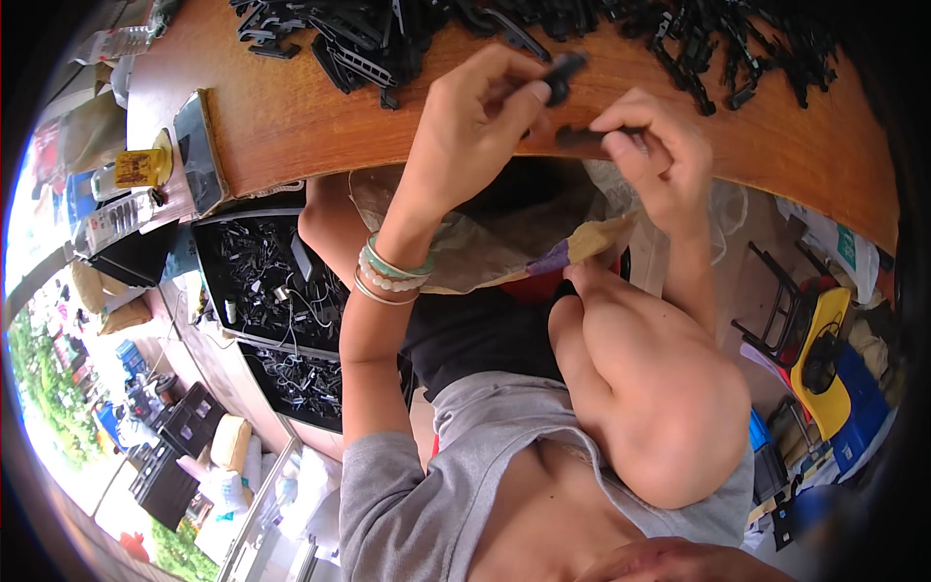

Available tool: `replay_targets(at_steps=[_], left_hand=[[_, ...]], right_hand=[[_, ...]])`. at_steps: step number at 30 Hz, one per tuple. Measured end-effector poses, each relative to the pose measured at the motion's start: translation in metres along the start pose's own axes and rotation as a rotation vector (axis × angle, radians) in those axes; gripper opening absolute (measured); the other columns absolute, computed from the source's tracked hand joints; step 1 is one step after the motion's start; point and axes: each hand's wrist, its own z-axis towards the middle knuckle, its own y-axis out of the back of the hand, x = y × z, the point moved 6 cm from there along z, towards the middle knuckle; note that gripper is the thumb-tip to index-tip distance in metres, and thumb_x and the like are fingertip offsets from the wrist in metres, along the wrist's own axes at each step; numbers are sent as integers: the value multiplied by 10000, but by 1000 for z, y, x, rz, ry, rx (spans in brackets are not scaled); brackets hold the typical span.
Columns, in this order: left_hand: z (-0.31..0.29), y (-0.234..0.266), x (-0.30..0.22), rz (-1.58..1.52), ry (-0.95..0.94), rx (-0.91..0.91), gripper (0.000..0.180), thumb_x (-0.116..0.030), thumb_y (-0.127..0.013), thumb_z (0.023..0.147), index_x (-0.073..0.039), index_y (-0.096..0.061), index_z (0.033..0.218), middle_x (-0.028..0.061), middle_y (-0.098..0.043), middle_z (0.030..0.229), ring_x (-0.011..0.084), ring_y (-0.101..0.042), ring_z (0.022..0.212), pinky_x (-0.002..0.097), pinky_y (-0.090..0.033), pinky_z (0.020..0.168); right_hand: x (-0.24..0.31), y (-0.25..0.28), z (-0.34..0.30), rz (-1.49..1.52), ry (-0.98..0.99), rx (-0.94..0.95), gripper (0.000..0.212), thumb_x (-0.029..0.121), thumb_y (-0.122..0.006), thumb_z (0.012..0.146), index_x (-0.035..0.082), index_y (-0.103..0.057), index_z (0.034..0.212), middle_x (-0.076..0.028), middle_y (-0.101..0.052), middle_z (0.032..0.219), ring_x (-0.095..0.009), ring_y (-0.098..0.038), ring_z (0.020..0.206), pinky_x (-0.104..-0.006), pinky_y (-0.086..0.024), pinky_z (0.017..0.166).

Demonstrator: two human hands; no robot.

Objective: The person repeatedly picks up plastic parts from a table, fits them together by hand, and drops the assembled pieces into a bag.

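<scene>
Above the near edge of the wooden table, my left hand (pixel 482 121) pinches a small black plastic part (pixel 565 78) between thumb and fingers; motion blurs it. Just to the right, my right hand (pixel 661 155) is closed on a slim dark plastic piece (pixel 580 138) that points left toward my left hand. The two pieces are apart. Heaps of black plastic parts lie on the far side of the table, one pile (pixel 378 44) beyond my left hand and another (pixel 737 48) beyond my right. Their exact kind cannot be made out.
The wooden table (pixel 281 136) curves across the top. Below its edge, over my lap, hangs an open clear plastic bag (pixel 485 267). Black trays (pixel 199 257) of small parts and cables stand at left. A dark flat panel (pixel 201 150) and a yellow container (pixel 141 168) lie at the table's left end. A yellow chair (pixel 824 359) is at right.
</scene>
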Motion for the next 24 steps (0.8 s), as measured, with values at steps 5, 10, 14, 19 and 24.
replay_targets(at_steps=[5,10,14,19,24], left_hand=[[-10,-15,-4,-141,205,171,217,-79,-593,905,81,-627,1049,66,-650,764,90,-610,608,220,-495,546],[-23,-23,-20,135,-37,98,307,-21,-683,818,70,-614,1103,97,-684,874,134,-671,742,244,-531,655],[-24,-18,-28,359,-214,101,385,-12,-710,760,41,-604,1126,139,-687,865,182,-687,708,263,-524,639],[-28,-22,-35,500,-238,217,356,-15,-685,761,11,-612,1109,183,-655,845,338,-646,704,339,-507,606],[-32,-25,-35,527,-285,248,306,-56,-656,765,-14,-566,1055,156,-612,757,363,-592,656,413,-472,545]], right_hand=[[-5,-6,-7,222,-59,-58,123,2,-667,843,-32,-635,957,-70,-626,894,-92,-602,729,-202,-473,599],[-6,-8,-15,221,-83,-127,182,17,-686,832,-22,-625,999,-86,-636,911,-110,-618,733,-217,-484,602],[0,0,-9,-87,134,-187,312,60,-740,765,4,-623,1048,-91,-644,928,-164,-631,805,-267,-503,684],[-1,-9,-11,-76,151,-36,402,133,-780,705,16,-623,1055,-96,-644,928,-201,-602,767,-297,-484,688],[2,-10,-15,-174,160,-9,372,136,-784,696,9,-634,1012,-84,-654,865,-204,-575,718,-303,-469,646]])
